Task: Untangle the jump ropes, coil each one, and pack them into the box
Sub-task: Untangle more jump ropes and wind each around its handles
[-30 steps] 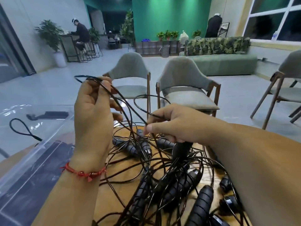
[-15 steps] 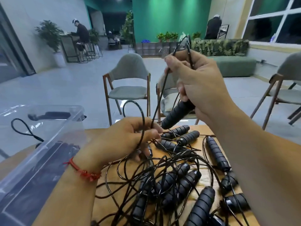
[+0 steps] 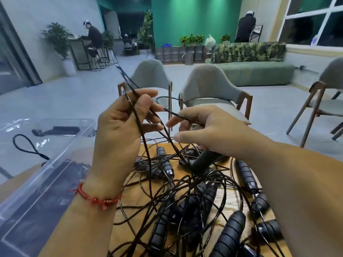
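A tangle of thin black jump ropes (image 3: 185, 197) with ribbed black handles lies on the wooden table (image 3: 133, 204). My left hand (image 3: 122, 127) is raised above the pile and pinches a loop of cord (image 3: 137, 125) between thumb and fingers. My right hand (image 3: 209, 130) is just to its right. It holds a black handle (image 3: 202, 160) under the palm, and a strand of the cord runs across its fingers. The clear plastic box (image 3: 46, 175) stands at the left with dark rope inside.
Several loose handles (image 3: 230, 236) lie at the table's near right. Two grey chairs (image 3: 211, 88) stand just beyond the far table edge, another at the right. People stand and sit far back in the room.
My right hand has come down from high over the table to just above the pile, still with the handle. My left hand has risen and now lifts a cord loop.
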{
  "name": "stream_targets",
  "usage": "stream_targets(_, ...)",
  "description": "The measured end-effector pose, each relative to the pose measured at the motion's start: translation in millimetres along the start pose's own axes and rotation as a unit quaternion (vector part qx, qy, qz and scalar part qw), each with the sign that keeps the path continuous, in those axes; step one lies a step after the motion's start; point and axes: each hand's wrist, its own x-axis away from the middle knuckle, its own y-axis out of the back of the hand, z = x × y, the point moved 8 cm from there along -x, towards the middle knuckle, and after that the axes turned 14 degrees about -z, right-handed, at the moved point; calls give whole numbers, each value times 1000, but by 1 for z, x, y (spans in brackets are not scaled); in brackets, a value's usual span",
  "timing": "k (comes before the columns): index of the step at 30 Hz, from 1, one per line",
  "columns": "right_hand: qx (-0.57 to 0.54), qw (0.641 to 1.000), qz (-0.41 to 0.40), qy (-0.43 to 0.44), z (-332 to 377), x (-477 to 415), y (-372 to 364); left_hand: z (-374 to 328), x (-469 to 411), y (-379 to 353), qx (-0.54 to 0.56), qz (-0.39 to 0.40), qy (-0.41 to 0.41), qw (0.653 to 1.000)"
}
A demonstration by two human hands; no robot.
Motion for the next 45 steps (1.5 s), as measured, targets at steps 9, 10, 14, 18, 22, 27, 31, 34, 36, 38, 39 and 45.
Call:
stream_targets(9,118,993,-5,21,-16,-3,-18,-6,-9,3,117,-10,43,992)
stream_targets(10,98,994,-30,27,-13,-5,-14,0,-9,3,85,-13,54,995)
stream_targets(14,-74,990,-121,6,-2,-11,9,28,1,-2,-72,19,120,990)
stream_targets(18,-212,965,-154,-9,17,-19,23,44,18,-22,-162,148,136,966)
stream_targets(22,-255,945,-204,16,28,-26,34,50,31,-28,-226,241,147,932)
stream_targets(27,-254,924,-285,21,27,-28,53,48,35,-23,-206,311,160,914)
stream_targets(31,-246,939,-239,-29,13,-29,44,45,21,-18,-187,224,135,947)
stream_targets(34,-176,971,-150,-68,-1,-25,22,30,2,-8,-91,87,97,987)
stream_targets(36,-128,986,-72,-74,-5,-16,8,22,-7,1,-28,32,77,996)
stream_targets(38,-73,995,-18,-64,-4,-7,-1,19,-8,3,0,30,67,997)
stream_targets(39,-48,997,1,-52,-3,-5,-4,18,-7,3,-5,34,64,997)
stream_targets(45,-17,999,-19,-48,-8,-10,-10,29,-3,1,-44,41,124,990)
